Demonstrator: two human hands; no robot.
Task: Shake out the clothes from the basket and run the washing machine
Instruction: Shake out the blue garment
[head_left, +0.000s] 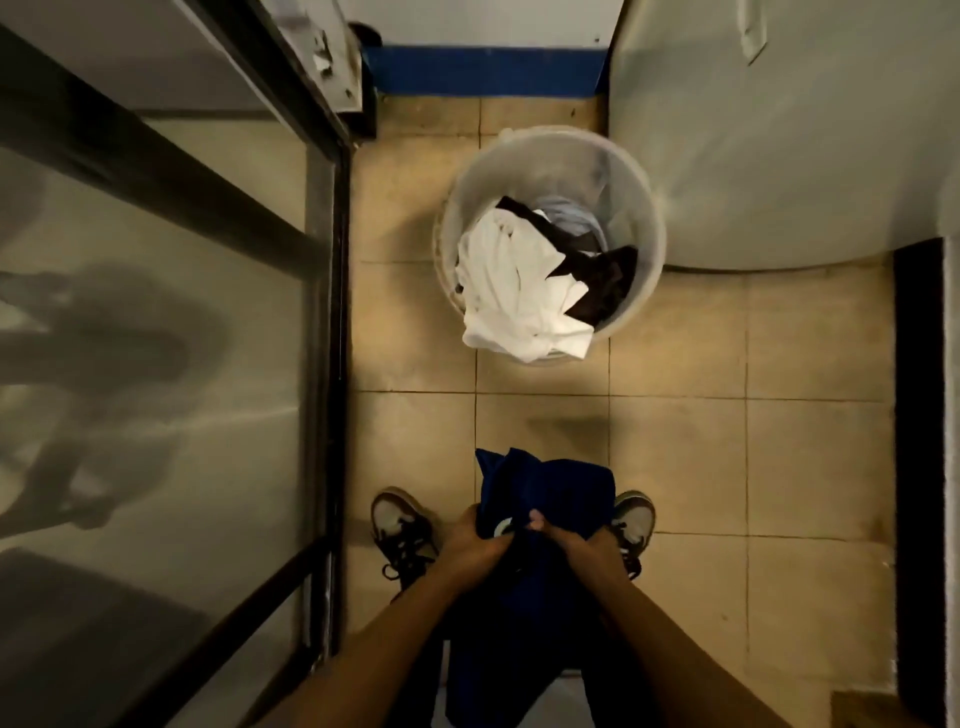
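Blue Cloth Held Low, Basket Waiting Above

Right now both hands hold one dark blue cloth (540, 499) near the bottom middle of the frame. The left hand (475, 545) grips its left side with curled fingers. The right hand (582, 543) grips its right side, thumb on top. The two hands are close together, so the cloth is bunched up between them. It hangs down from the hands, long way toward the bottom edge, over the person's legs and between two shoes (405, 525).

The basket (550, 150) sits on the tiled floor (727, 467) in the upper middle of the frame, straight above the hands and well apart from them. A white cloth (509, 291) spills over its near rim. Dark and pale blue clothes lie beside it inside.

A big pale thing fills the upper right of the frame. It could be the washing machine (779, 156), but I cannot tell for sure. It lies up and to the right of the hands, so the right hand is nearer to it.

I think the shake comes next, and the hands need to spread apart first
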